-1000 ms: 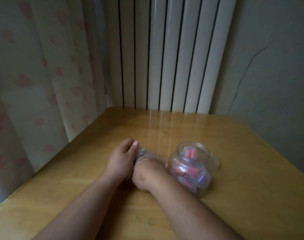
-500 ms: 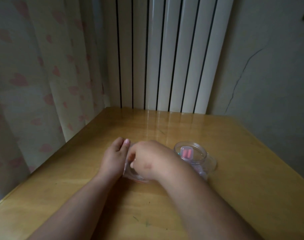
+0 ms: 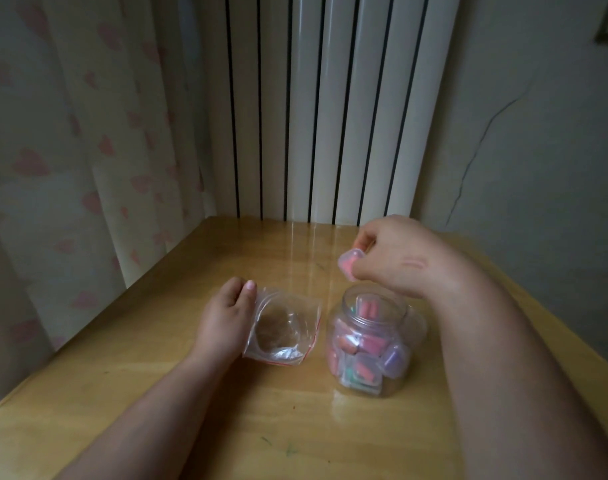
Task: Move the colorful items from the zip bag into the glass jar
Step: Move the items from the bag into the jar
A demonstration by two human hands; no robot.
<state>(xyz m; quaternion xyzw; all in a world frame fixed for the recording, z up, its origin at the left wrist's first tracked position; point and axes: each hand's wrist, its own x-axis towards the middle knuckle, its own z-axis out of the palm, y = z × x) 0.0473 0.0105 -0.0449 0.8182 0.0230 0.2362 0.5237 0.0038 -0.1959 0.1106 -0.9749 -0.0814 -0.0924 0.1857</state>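
Observation:
A clear zip bag [image 3: 283, 330] with a red seal line lies flat on the wooden table [image 3: 198, 393]; I see nothing colourful inside it. My left hand [image 3: 226, 320] grips the bag's left edge. To its right stands a round glass jar [image 3: 371, 344], mouth open, holding several small pink, purple and green cases. My right hand [image 3: 396, 258] hovers just above and behind the jar's mouth and pinches a small clear case [image 3: 349, 259] with pink pieces inside.
A white ribbed radiator [image 3: 330, 109] stands behind the table's far edge. A curtain with pink hearts [image 3: 70, 150] hangs along the left edge. A cracked grey wall [image 3: 538, 133] is on the right.
My right hand has come out of the bag with a small pink case and risen to the right, above the jar. The left hand stayed on the bag.

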